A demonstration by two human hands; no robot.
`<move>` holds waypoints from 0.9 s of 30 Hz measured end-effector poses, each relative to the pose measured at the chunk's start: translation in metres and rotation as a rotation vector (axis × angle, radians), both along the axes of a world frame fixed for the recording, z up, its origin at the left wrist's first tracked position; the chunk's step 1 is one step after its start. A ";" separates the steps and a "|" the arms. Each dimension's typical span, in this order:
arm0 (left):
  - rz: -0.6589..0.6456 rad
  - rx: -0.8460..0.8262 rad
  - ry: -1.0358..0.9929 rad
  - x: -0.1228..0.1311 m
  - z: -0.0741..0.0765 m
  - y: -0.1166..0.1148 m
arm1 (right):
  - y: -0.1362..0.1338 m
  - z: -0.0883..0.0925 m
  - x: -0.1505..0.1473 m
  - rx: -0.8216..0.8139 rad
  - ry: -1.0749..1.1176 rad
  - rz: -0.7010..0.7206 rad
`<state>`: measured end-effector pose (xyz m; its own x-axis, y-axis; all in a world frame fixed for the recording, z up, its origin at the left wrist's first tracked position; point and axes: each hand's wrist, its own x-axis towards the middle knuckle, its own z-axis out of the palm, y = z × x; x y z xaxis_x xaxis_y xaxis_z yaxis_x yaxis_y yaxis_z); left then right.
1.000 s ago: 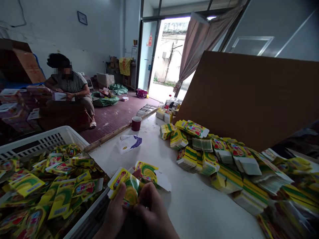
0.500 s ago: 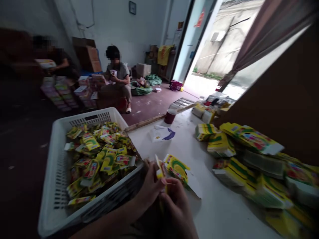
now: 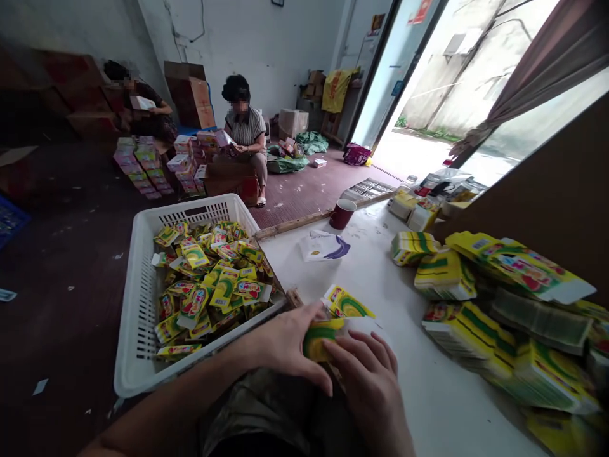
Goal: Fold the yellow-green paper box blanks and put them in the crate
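My left hand [image 3: 285,346] and my right hand [image 3: 371,381] meet at the near edge of the white table [image 3: 380,285], both closed round a small yellow and green carton [image 3: 320,335]. Just beyond it lies a flat yellow carton blank [image 3: 346,304] on the table. A white plastic basket [image 3: 137,304] full of folded yellow cartons [image 3: 209,273] stands to the left of my left hand.
Stacks of flat yellow carton blanks [image 3: 499,298] cover the table's right side, before a brown cardboard sheet [image 3: 561,209]. A dark red cup [image 3: 342,213] and a white packet [image 3: 324,246] sit farther back. Two people sit among boxes at the back left; an open doorway is beyond.
The view has swung left and down. My hands have lowered the carton from an upright hold to flat near the table edge, with both hands pressing over it.
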<state>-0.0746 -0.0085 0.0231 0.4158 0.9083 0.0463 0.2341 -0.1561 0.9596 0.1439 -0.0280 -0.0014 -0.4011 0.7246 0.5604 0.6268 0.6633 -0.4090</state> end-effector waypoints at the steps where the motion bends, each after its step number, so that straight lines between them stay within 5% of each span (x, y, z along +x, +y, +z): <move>1: -0.003 0.017 0.077 0.005 -0.001 -0.004 | -0.003 0.001 -0.004 -0.003 0.055 -0.044; 5: 0.183 0.121 0.163 0.025 -0.010 -0.017 | -0.014 0.002 -0.019 -0.230 0.586 -0.302; 9: 0.162 0.290 0.194 0.032 -0.020 -0.022 | -0.018 -0.005 -0.025 -0.805 0.958 -0.200; 12: 0.065 0.273 0.172 0.034 -0.027 -0.025 | -0.018 -0.008 -0.027 -0.960 1.040 -0.169; 20: -0.006 0.208 0.181 0.037 -0.034 -0.023 | -0.022 -0.017 -0.028 -0.804 0.824 -0.039; 24: 0.041 0.178 0.121 0.039 -0.040 -0.022 | -0.019 -0.024 -0.023 -0.574 0.484 0.049; 27: 0.189 0.225 0.117 0.037 -0.044 -0.024 | -0.015 -0.026 -0.021 -0.453 0.457 -0.004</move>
<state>-0.0372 -0.0324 -0.0213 0.2548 0.9423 0.2170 0.3862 -0.3049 0.8706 0.1233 -0.0427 -0.0272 -0.1915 0.9305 0.3121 0.3251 0.3602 -0.8744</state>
